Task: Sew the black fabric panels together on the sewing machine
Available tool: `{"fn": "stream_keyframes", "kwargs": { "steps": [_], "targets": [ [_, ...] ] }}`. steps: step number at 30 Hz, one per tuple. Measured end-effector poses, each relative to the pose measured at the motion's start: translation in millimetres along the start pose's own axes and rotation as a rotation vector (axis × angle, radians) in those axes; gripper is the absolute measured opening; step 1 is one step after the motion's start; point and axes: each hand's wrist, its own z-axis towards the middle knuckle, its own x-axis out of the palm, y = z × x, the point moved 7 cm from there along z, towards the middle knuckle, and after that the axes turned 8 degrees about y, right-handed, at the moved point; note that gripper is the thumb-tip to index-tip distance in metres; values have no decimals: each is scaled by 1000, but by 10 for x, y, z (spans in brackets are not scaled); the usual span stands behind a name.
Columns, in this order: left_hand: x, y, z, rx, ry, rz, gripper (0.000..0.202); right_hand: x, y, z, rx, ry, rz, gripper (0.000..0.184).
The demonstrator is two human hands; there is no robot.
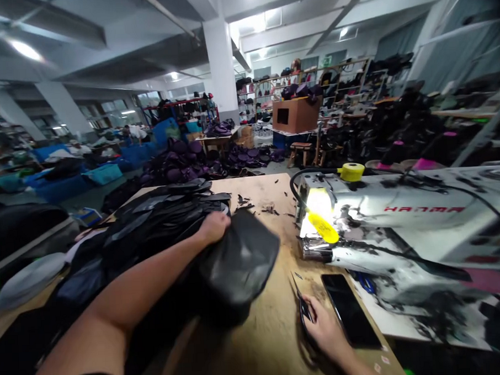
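Your left hand (213, 228) is closed on the upper edge of a black bag piece (241, 259), which hangs tilted just past your fingers, its lower part dropping toward the table. Under and to the left of that hand lies a heap of black cut pieces (160, 224). Your right hand (324, 328) rests low on the wooden table (265, 341), curled around small scissors (304, 308) whose tips point away from you. A phone (350, 310) lies flat just to the right of those scissors, with a white sewing machine (404, 208) beyond it. Black scraps (242, 200) sit ahead of your left hand.

A firm hold on the edge works best here, so the hanging piece doesn't drag on the heap. Aim the scissor tips clear of your left arm and the phone.
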Motion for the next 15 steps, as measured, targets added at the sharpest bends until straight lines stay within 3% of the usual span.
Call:
{"fn": "stream_keyframes", "kwargs": {
  "steps": [2,3,4,6,9,10,12,15],
  "targets": [
    [-455,-143,250,7,-491,-77,25,47,79,-28,-51,29,-24,47],
    [-536,-174,300,-1,-653,-140,32,60,115,-48,-77,33,-37,47],
    [-501,-184,321,-8,-740,-198,37,65,138,-70,-101,27,-49,47],
    [-114,-153,279,-6,-699,-246,39,70,141,-104,-133,7,-69,44],
    [940,44,-125,89,-401,-137,28,71,76,-88,-146,-36,-91,41],
    [1293,196,-362,98,-320,-105,27,70,62,-65,-152,-54,-101,39],
    [1822,590,-957,87,-248,-96,27,77,73,-18,-183,-81,-131,35],
    [2169,1140,-2025,49,-242,-100,28,161,145,-19,-252,-15,-218,29]
  ]
}}
